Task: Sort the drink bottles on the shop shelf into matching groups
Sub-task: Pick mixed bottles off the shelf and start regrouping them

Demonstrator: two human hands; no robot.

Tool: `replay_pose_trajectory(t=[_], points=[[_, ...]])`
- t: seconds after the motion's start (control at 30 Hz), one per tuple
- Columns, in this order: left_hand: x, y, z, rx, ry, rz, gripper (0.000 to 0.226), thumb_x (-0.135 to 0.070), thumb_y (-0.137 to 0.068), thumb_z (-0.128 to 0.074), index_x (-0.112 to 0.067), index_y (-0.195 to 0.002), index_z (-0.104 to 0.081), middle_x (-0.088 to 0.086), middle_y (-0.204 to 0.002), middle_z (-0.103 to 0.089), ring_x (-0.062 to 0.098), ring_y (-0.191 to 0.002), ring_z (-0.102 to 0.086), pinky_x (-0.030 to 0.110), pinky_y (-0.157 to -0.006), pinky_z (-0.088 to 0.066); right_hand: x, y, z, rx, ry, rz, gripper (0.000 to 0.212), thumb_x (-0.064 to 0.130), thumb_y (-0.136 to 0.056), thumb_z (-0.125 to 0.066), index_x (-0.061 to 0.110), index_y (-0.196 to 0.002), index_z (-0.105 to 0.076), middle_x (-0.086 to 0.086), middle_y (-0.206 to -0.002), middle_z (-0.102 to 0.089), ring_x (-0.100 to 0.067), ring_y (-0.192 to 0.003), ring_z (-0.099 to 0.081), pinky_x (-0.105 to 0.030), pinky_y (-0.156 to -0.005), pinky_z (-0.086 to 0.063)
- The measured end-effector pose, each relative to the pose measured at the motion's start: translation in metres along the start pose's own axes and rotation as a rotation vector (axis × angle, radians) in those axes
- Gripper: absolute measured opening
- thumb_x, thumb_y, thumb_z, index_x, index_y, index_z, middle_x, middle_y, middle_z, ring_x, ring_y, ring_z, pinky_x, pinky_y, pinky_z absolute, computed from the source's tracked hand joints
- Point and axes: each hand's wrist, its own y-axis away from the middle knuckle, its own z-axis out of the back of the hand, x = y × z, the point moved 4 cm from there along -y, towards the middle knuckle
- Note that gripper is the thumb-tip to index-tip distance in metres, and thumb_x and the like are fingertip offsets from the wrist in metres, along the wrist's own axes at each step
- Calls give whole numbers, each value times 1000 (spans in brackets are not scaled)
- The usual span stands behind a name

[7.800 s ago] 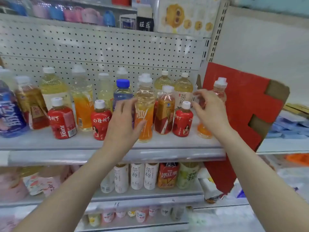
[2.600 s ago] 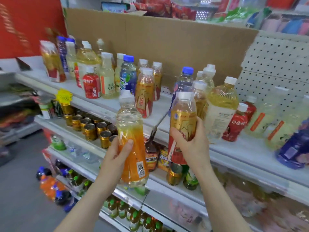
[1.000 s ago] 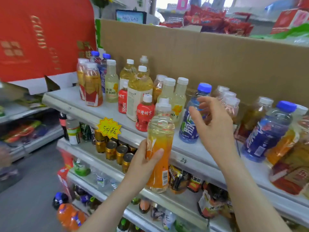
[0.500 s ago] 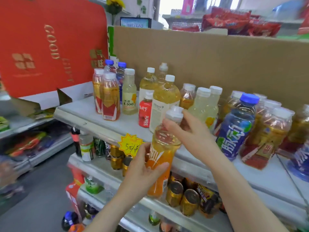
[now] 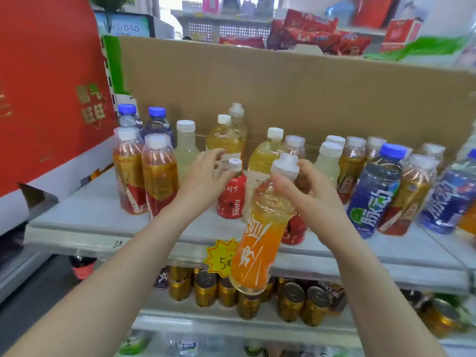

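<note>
While left hand (image 5: 203,181) spreads empty, right hand (image 5: 311,199) grips tilted orange bottle (image 5: 255,243) (white cap).

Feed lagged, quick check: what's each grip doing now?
Left grip: open, holding nothing, by the red juice bottle.
Right grip: holds the orange drink bottle near its cap.

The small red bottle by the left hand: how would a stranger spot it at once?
Start at the brown cardboard wall behind the grey shelf. Before its middle, right of the left hand, stands the small red bottle. It is squat and marked JUICE, unlike the tall yellow bottles behind; its twin is half hidden by the orange bottle.
</note>
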Motion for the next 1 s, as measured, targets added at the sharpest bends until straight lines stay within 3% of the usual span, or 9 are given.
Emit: replay_pose_trajectory(t=[0.13, 0.3, 0.5, 0.63, 0.73, 0.8, 0.87, 0.93, 1.0], points=[[1, -27, -18, 125, -96, -65, 51, -34, -94, -62, -18, -141, -50, 6, -135, -58, 24, -121, -56, 43, -101, -47, 6, -1, -2, -75, 9, -8, 27, 46, -95, -65, 27, -114, -65, 2, -99, -74, -16, -93, -71, -52, -88, -56], [1, -24, -17, 170, -98, -68, 38, -26, -96, -60, -21, -134, -56, 4, -128, -64, 25, -118, -58, 42, -95, -50, 11, -11, 1, -105, 31, -24, 30, 47, -95, -62, 26, -115, -64, 7, -100, -75, -7, -91, -71, -45, -88, -58], [5, 0, 18, 204, -264, -26, 43, -28, -96, -60, -29, -138, -53, 5, -129, -64, 23, -116, -60, 34, -88, -48, 19, -20, 5, -140, 74, 26, 27, 53, -95, -61, 30, -108, -64, -2, -98, -73, -22, -92, -70, -55, -86, -56], [-1, 7, 35, 216, -455, 33, 45, -26, -95, -61, -24, -139, -52, 6, -134, -61, 23, -121, -58, 36, -94, -48, 21, -23, 2, -141, 83, 53, 28, 56, -93, -60, 33, -108, -63, 4, -96, -72, -16, -91, -70, -55, -85, -56], [-14, -6, 35, 136, -371, -40, 55, -31, -94, -62, -20, -145, -45, 3, -146, -49, 21, -132, -49, 36, -103, -42, 21, -23, 2, -140, 67, 69, 30, 55, -93, -61, 29, -108, -63, 3, -94, -72, -18, -89, -69, -54, -83, -56], [-24, -31, 33, 49, -246, -64, 65, -36, -95, -60, -15, -151, -34, 5, -154, -38, 23, -139, -40, 37, -108, -36, 21, -23, 4, -131, 51, 88, 24, 50, -95, -62, 29, -107, -64, 3, -94, -72, -17, -89, -70, -50, -82, -57], [-24, -65, 26, 40, -184, 26, 72, -38, -97, -57, -10, -154, -23, 10, -157, -31, 27, -142, -35, 39, -110, -34, 21, -23, 7, -135, 54, 103, 21, 51, -93, -62, 31, -100, -63, 1, -91, -73, -16, -86, -70, -43, -78, -58], [-19, -94, 15, 75, -182, 146, 68, -40, -98, -55, -5, -149, -27, 16, -149, -41, 32, -135, -43, 40, -103, -39, 23, -23, 9, -142, 59, 95, 18, 55, -86, -60, 40, -95, -59, 6, -89, -74, -7, -84, -69, -25, -72, -54], [-13, -110, 7, 88, -176, 209, 55, -41, -98, -54, -5, -137, -41, 16, -134, -55, 34, -120, -54, 40, -90, -45, 24, -23, 11, -145, 64, 91, 13, 57, -83, -59, 47, -90, -56, 12, -90, -73, -3, -85, -68, -18, -70, -53]])
